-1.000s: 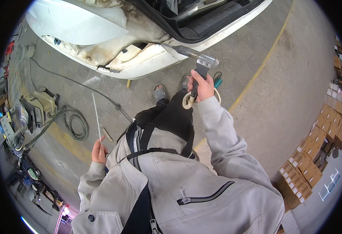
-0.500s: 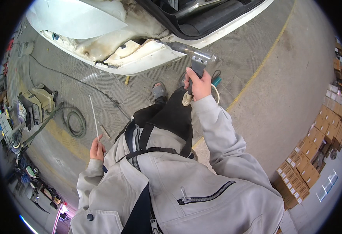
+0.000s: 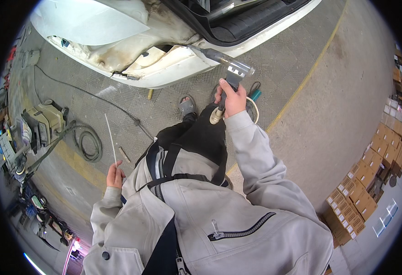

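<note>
Workshop floor, right hand (image 3: 232, 98) gripping heat gun (image 3: 226, 68) raised nearer bumper (image 3: 164, 64), left hand (image 3: 115, 175) holding rod (image 3: 111, 140)

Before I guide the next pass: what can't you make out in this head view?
- Tool tip: whether it touches the car panel is unclear.
- Right hand: fingers hidden around the grip.
- Thin white rod: lower end hidden in left hand.
- Floor equipment: bent, small near the rim.

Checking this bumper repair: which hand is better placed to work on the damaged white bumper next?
Right, probably. The right hand grips the heat gun, its nozzle pointing at the bumper. The left hand holds a thin white rod low, away from it.
</note>
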### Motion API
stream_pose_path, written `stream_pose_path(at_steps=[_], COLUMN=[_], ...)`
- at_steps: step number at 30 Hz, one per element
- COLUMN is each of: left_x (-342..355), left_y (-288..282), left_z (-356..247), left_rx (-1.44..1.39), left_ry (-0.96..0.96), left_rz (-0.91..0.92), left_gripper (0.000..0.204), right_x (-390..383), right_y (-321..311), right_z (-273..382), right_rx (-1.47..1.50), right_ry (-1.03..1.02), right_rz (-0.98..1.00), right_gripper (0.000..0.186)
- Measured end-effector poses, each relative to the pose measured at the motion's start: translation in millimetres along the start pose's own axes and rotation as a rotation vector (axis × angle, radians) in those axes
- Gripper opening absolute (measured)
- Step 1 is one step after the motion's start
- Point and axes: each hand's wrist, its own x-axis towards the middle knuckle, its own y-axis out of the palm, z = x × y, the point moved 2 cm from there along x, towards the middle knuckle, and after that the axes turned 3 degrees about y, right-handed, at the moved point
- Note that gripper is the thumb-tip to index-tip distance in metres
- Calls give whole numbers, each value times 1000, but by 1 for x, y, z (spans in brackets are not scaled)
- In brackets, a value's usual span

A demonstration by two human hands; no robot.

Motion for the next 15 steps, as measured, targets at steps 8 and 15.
stream_pose_path(at_steps=[8, 15], left_x=[-1, 0], left_y=[2, -2], left_z=[-4, 1], left_rx=[79, 45], left_ry=[-58, -20], left_rz=[-17, 19], left_gripper=[36, 38], right_x=[0, -4], right_y=[-1, 0], right_z=[-4, -9], right_rx=[13, 86], right_ry=[18, 68], right_rz=[21, 43], right_gripper=[22, 23])
